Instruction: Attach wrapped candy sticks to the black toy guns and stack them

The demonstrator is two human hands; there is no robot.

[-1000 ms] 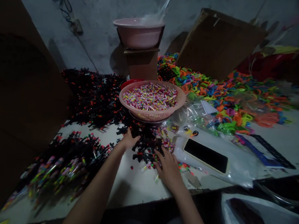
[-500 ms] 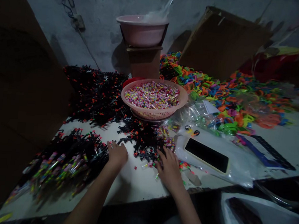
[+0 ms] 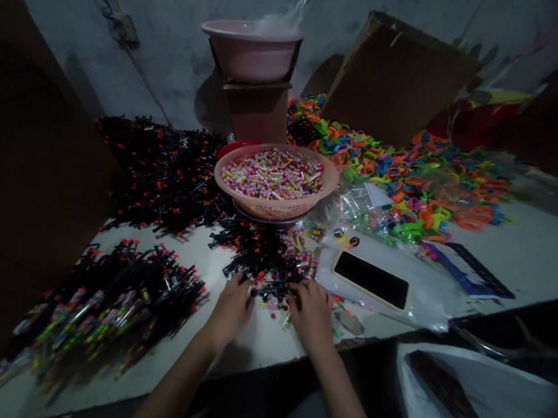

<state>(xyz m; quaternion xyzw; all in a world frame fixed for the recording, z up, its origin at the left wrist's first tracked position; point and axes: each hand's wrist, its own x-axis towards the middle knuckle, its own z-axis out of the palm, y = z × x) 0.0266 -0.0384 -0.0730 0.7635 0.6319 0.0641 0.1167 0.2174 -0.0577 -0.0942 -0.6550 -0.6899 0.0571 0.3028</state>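
A small black toy gun [image 3: 270, 290] lies lengthwise between my two hands, low over the front of the table. My left hand [image 3: 232, 305] has its fingers curled in at the gun's left end. At the other end, the bent fingers of my right hand [image 3: 311, 308] close on it. Fingertips on both sides are partly hidden. Just beyond is a small heap of similar black toy guns [image 3: 252, 245] with orange-red tips. Small pink and yellow tubes [image 3: 304, 258] are scattered to its right.
A pink basket [image 3: 328, 186] full of small tubes stands behind the heap. To the left lie finished-looking guns with tubes [image 3: 124, 300] and a large black pile [image 3: 167, 169]. A phone [image 3: 372, 279] rests on plastic bags at right; colourful plastic pieces [image 3: 406, 173] lie behind.
My left hand has moved right, from beside the left pile to the toy gun near my right hand. My right fingers have drawn in on the gun. The view has shifted slightly.
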